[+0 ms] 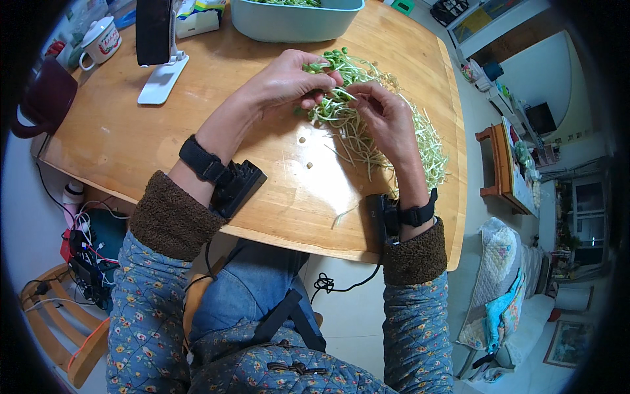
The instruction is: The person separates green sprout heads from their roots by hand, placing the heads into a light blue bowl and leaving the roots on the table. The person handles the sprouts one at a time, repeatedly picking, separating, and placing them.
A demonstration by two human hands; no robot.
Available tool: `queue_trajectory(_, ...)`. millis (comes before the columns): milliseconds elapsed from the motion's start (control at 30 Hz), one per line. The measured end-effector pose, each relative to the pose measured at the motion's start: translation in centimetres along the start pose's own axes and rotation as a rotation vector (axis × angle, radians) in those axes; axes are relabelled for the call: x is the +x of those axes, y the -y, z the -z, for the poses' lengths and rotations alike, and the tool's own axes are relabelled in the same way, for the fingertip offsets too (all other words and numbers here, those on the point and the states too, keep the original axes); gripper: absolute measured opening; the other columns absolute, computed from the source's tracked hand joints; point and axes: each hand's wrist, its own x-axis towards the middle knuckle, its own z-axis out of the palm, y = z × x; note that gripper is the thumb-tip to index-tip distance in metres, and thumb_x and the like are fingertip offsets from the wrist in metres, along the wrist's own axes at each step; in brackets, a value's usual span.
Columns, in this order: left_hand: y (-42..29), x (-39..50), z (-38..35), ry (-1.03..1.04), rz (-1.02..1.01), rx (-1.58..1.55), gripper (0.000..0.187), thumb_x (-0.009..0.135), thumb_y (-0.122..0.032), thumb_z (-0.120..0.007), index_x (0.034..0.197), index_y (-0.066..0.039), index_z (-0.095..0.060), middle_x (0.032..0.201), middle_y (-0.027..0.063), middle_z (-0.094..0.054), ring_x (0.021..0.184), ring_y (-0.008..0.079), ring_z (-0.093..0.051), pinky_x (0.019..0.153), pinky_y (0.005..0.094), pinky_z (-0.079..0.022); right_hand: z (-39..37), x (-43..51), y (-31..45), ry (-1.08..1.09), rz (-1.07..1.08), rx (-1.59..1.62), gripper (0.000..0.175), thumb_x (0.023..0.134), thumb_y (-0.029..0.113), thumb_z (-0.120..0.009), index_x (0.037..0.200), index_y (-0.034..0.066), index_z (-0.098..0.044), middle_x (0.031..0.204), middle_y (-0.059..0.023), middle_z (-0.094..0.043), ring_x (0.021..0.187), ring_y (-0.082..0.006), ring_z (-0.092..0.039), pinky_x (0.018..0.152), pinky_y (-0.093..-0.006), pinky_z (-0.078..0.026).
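Note:
A loose heap of bean sprouts (366,133) with white stems and green heads lies on the wooden table. At the heap's upper left, my left hand (295,81) holds a few green-headed sprouts between thumb and fingers. Close beside it, over the heap, my right hand (384,113) pinches the pale stem of a sprout with thumb and forefinger. Two small seed hulls (309,165) and a single stray sprout (344,215) rest on the tabletop nearer to me. A strapped black device sits on each wrist.
A light blue basin (295,22) holding more sprouts stands at the back. Toward the left are a white stand (165,81) with a black device, a tissue pack (199,17), a lidded enamel mug (101,42) and a dark mug (49,93). A black cable (344,288) hangs below the table edge.

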Motion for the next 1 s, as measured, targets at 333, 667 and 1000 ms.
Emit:
queue_trajectory(333, -0.6, -0.4, 0.2, -0.011, -0.002, -0.140, 0.016, 0.093, -0.010, -0.063, 0.103, 0.003, -0.063, 0.078, 0.0012, -0.059, 0.064, 0.0039, -0.054, 0.046, 0.0148, -0.042, 0.4, -0.1, 0.3, 0.093, 0.116, -0.292, 0.017, 0.082, 0.002, -0.061, 0.095, 0.0055, -0.071, 0.085, -0.0097, -0.059, 0.079, -0.0226, -0.062, 0.073, -0.0360, -0.051)
queue_trajectory(667, -1.0, -0.6, 0.3, -0.083, 0.025, -0.224, 0.018, 0.093, -0.012, -0.064, 0.104, 0.002, -0.063, 0.079, 0.0036, -0.061, 0.063, 0.0053, -0.056, 0.049, 0.0156, -0.047, 3.9, -1.4, 1.4, 0.577, 0.142, -0.280, 0.018, 0.080, 0.008, -0.072, 0.098, 0.0099, -0.072, 0.103, -0.0035, -0.056, 0.105, -0.0193, -0.054, 0.095, -0.0335, -0.043)
queue_trajectory(1000, 0.1, -0.5, -0.5, -0.072, 0.114, -0.167, 0.018, 0.095, -0.016, -0.063, 0.105, -0.001, -0.063, 0.077, 0.0042, -0.063, 0.058, 0.0079, -0.057, 0.052, 0.0180, -0.053, 1.8, -0.4, 0.3, 0.224, -0.067, 0.178, 0.013, 0.090, 0.014, -0.069, 0.099, 0.0035, -0.068, 0.085, 0.0002, -0.066, 0.077, -0.0072, -0.057, 0.065, -0.0241, -0.048)
